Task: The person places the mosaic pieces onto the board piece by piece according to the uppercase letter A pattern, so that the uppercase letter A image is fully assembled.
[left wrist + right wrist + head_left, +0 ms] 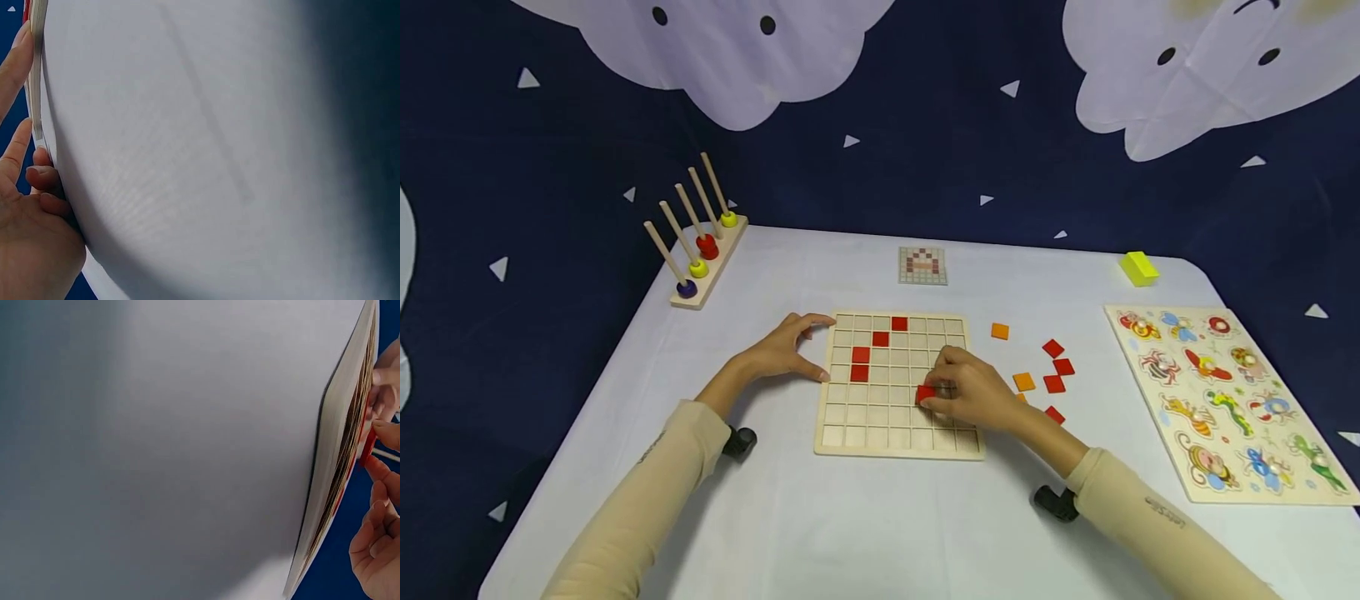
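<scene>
A wooden grid board (880, 417) lies on the white table, with several red square tiles (861, 355) set in its cells in a stepped line. My left hand (782, 348) rests against the board's left edge, its thumb and forefinger spread apart along it. The left wrist view also catches this hand (37, 231) beside the board's side. Over the board's right half, my right hand (973, 390) pinches a red tile (924, 395) between thumb and finger. In the right wrist view the pinched tile (367, 449) stands tilted above the board (337, 425).
Loose red tiles (1063, 367) and orange tiles (1000, 331) lie right of the board. Behind it is a small pattern card (922, 279). A peg stacker (711, 271) stands back left; an insect puzzle (1225, 400) and a yellow block (1139, 269) are at right.
</scene>
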The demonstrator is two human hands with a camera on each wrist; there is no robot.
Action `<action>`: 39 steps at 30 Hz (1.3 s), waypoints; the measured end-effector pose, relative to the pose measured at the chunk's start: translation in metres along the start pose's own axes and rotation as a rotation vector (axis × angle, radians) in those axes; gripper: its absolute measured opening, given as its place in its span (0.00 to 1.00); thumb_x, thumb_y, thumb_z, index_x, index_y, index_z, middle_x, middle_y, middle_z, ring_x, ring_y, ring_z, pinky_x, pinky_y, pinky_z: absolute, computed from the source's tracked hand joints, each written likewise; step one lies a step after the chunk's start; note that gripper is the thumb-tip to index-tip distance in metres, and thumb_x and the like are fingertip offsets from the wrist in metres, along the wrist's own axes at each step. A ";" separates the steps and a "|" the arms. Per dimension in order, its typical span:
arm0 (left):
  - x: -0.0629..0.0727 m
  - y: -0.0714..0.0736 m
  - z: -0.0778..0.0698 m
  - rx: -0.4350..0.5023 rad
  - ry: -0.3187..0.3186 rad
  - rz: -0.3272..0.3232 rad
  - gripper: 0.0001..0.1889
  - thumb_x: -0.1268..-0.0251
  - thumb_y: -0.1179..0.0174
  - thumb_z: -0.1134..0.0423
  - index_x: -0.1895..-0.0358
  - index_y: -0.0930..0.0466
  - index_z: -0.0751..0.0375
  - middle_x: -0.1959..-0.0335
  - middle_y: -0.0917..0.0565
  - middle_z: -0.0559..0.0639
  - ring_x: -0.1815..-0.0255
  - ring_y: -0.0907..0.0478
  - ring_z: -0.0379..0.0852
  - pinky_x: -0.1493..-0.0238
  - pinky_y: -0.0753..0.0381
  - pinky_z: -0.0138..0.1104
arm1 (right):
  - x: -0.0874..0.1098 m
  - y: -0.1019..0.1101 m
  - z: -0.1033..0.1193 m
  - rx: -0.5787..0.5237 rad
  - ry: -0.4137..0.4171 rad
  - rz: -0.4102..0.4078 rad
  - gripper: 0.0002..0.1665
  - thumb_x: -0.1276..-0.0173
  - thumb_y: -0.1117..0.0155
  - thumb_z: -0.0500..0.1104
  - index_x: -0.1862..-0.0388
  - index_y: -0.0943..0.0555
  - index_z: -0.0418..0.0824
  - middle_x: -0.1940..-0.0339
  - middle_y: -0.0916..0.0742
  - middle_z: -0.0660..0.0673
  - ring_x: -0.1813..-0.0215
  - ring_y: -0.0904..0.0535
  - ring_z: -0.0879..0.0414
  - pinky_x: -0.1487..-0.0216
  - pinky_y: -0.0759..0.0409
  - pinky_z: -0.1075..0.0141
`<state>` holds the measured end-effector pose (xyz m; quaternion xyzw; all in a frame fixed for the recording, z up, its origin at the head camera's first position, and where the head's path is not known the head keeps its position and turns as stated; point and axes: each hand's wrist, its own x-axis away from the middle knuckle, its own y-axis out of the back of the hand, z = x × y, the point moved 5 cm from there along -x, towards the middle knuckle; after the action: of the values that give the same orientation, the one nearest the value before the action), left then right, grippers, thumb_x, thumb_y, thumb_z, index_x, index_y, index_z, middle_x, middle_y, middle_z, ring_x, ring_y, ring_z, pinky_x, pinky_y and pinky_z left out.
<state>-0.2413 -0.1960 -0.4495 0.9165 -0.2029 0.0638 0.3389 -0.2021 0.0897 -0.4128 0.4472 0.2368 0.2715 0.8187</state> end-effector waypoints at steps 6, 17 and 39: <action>-0.002 -0.001 0.001 -0.007 0.013 0.001 0.50 0.56 0.19 0.57 0.26 0.37 0.49 0.50 0.35 0.58 0.47 0.38 0.53 0.44 0.35 0.46 | -0.014 -0.012 0.013 0.010 0.022 0.033 0.10 0.43 0.23 0.46 0.65 0.12 0.42 0.67 0.24 0.53 0.63 0.30 0.62 0.60 0.27 0.66; 0.001 0.002 0.001 0.001 0.008 -0.006 0.49 0.56 0.19 0.59 0.27 0.36 0.49 0.51 0.35 0.58 0.47 0.38 0.53 0.44 0.36 0.46 | -0.042 -0.027 0.047 0.092 0.112 0.067 0.13 0.41 0.24 0.47 0.64 0.11 0.40 0.68 0.23 0.53 0.64 0.30 0.61 0.59 0.26 0.68; 0.000 0.001 0.002 0.023 0.020 0.001 0.49 0.56 0.19 0.57 0.27 0.37 0.47 0.47 0.35 0.58 0.45 0.38 0.53 0.41 0.36 0.47 | -0.062 -0.049 0.057 0.053 0.048 0.096 0.10 0.39 0.25 0.45 0.66 0.14 0.40 0.63 0.21 0.48 0.63 0.27 0.58 0.61 0.24 0.66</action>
<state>-0.2414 -0.1983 -0.4507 0.9196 -0.1992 0.0754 0.3301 -0.2011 -0.0074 -0.4180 0.4728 0.2418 0.3147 0.7868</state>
